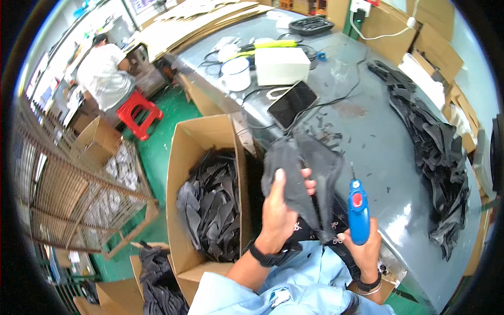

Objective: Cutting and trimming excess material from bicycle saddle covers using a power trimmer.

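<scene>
Hands first: the left hand (281,207) is up in front of the person with its fingers curled tight around a floppy dark grey fabric piece (304,173), thumb pressed flat on the near face, so the piece hangs and folds over the hand just past the near edge of the grey worktable (378,142). The right hand (367,247) sits lower and to the right, fist wrapped snug around the handle of a blue handheld tool (358,210) that has a red button and a thin metal tip pointing up and away; the tip is just beside the fabric's right edge, can't tell if it's actually touching. Both wrists have dark bands and the sleeves are light blue. Left of the hands there's an open cardboard box (205,142) on the green floor, stuffed with more of the same dark pieces, and another heap of dark pieces (436,157) runs along the far right side of the table. Further back on the table: a dark tablet (292,103) lying flat, a white box (281,65), a white mug with a blue rim (236,73), and black cables looping between them. Off in the upper left another person in a white top (102,71) is bent over some work next to a red stool (139,113), well apart from all this. A wire cage rack (68,189) stands on the far left.
</scene>
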`<state>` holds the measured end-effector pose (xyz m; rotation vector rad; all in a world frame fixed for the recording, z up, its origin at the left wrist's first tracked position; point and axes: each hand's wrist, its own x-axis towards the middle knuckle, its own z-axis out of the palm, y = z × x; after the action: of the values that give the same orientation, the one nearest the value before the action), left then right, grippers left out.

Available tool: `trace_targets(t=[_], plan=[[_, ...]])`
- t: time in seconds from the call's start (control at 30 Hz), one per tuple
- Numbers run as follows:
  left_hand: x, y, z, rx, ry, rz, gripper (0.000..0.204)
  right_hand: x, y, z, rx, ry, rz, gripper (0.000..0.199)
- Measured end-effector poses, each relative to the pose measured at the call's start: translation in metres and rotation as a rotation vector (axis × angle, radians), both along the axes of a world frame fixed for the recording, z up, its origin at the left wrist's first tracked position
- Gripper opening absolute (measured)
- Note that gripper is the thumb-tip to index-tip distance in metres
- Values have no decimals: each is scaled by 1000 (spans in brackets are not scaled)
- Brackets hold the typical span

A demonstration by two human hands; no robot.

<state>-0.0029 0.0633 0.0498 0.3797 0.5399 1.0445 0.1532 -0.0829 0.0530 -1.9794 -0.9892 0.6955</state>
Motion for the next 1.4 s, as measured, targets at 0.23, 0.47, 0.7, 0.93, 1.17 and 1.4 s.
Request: trace_targets(t=[0.23,0.47,0.7,0.93,1.17,1.4], plan=[[1,-31,-9,219,152,207,86,-34,9,0,295,-431,345,61],[16,-46,-11,456,463,378,95,-40,8,11,152,-443,374,58],[11,-56,-81,370,416,349,110,-45,9,16,226,-361,365,51],[-1,-51,-69,615,380,185,92,-38,14,30,186,-378,382,60],[-6,-44,-22,682,724,-49,23,-18,27,47,201,178,-75,65],[4,-52,-10,983,671,534,31,21,26,41,309,-1,-138,48]])
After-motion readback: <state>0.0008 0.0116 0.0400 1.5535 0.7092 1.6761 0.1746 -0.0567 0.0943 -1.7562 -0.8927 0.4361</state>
